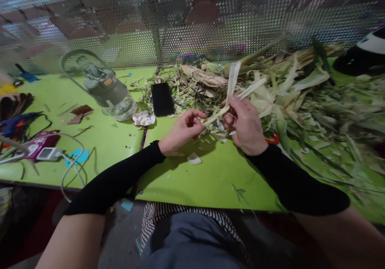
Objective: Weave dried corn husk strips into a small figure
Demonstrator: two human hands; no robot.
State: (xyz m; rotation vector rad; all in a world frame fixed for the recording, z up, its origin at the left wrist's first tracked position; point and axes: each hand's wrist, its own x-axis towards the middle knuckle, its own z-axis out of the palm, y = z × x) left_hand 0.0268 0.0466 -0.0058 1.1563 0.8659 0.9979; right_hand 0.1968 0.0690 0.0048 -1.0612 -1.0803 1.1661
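Pale corn husk strips point(232, 85) stretch between my two hands above the green table, and two loose ends fan upward past my right hand. My right hand point(245, 122) is closed around the strips where they cross. At the lower left end of the strips, my left hand point(187, 127) pinches them between thumb and fingers. A braid or twist seems to run between the hands, though its detail is too small to tell. Just behind lies a heap of dried and green corn husks point(204, 76), with more pale husks point(270, 94) to the right.
A black phone point(162, 99) and a grey-lidded water bottle point(110, 92) stand left of the heap, near crumpled tissue point(143, 118). Red scissor handles point(272, 139) show beside my right wrist. A white cable point(72, 160) hangs off the left edge. A perforated metal screen point(168, 24) closes the back.
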